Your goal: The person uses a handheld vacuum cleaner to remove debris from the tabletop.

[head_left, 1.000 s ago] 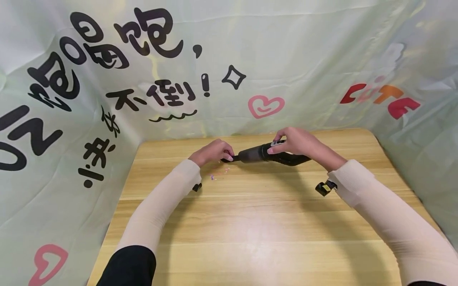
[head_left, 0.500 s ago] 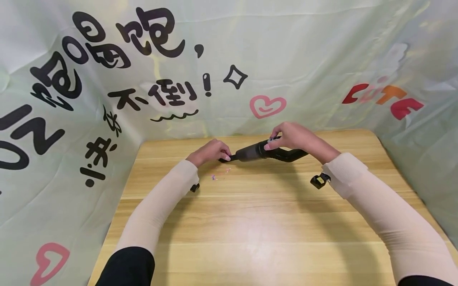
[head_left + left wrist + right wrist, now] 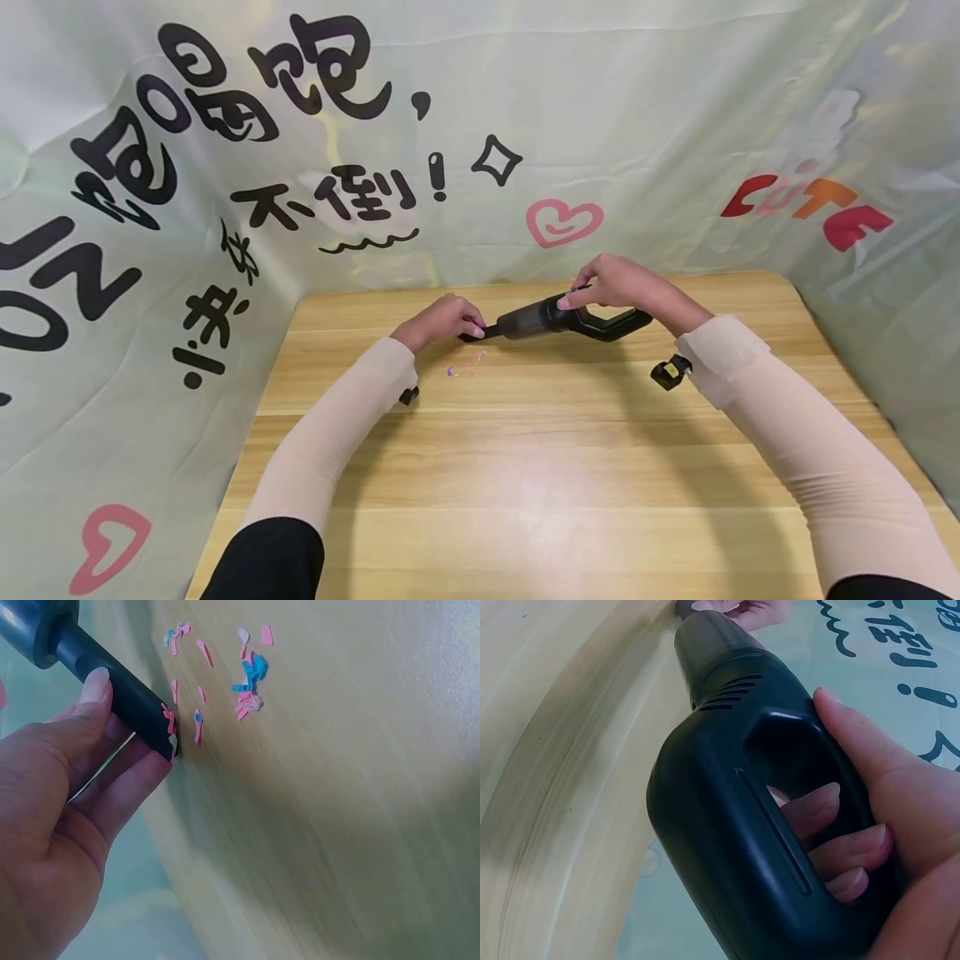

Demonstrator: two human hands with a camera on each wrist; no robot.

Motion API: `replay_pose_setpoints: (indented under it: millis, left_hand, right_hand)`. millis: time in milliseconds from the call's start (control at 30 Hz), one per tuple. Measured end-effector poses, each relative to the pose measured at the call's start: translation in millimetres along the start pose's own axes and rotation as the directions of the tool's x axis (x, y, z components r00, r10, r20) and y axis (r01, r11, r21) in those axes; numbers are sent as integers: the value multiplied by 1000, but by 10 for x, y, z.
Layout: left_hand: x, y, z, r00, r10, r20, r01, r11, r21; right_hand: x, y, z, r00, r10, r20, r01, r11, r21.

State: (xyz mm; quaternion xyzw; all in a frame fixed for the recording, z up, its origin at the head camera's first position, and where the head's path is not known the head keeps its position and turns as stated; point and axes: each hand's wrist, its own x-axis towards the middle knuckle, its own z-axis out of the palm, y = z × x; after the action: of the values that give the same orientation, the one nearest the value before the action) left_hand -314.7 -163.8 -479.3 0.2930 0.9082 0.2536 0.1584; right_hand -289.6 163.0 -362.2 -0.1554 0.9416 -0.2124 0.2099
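Note:
A black handheld vacuum cleaner [image 3: 528, 320] lies slanted near the back of the wooden table, its narrow nozzle [image 3: 124, 694] pointing left and down to the tabletop. My left hand [image 3: 442, 321] pinches that nozzle between thumb and fingers, close to its mouth. Around the vacuum's loop handle [image 3: 810, 855] my right hand [image 3: 922, 806] is curled, several fingertips showing through the opening. Pink, blue and white paper-like scraps [image 3: 255, 671] are scattered beside the nozzle; a few pink bits [image 3: 168, 716] sit right at its mouth. The inside of the nozzle is hidden.
The wooden table [image 3: 525, 467] has rounded back corners. Pale fabric walls [image 3: 660, 108] with printed black characters, hearts and coloured letters enclose it at the back and sides. A small black device [image 3: 670, 372] is strapped at the right wrist.
The right hand has raised and tilted the vacuum's handle end a little, so more of the loop shows. The left hand keeps its pinch on the nozzle. The head view has shifted slightly.

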Motion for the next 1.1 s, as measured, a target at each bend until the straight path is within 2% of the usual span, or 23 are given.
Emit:
replay_pose_setpoints:
  millis: [400, 700, 900, 1100]
  left_hand:
    - [-93, -37, 3, 1000, -10, -13, 11, 1000, 12]
    - [-191, -55, 27, 999, -28, -40, 27, 999, -44]
    - [-246, -66, 62, 998, -10, -57, 11, 1000, 23]
    - [-319, -47, 98, 998, 6, -58, -4, 1000, 30]
  right_hand:
    - [69, -73, -6, 999, -33, -15, 33, 999, -26]
    - [67, -226, -40, 996, -66, -67, 61, 995, -74]
    - [70, -268, -39, 993, -90, -76, 81, 991, -110]
    - [86, -289, -47, 993, -108, -54, 98, 984, -149]
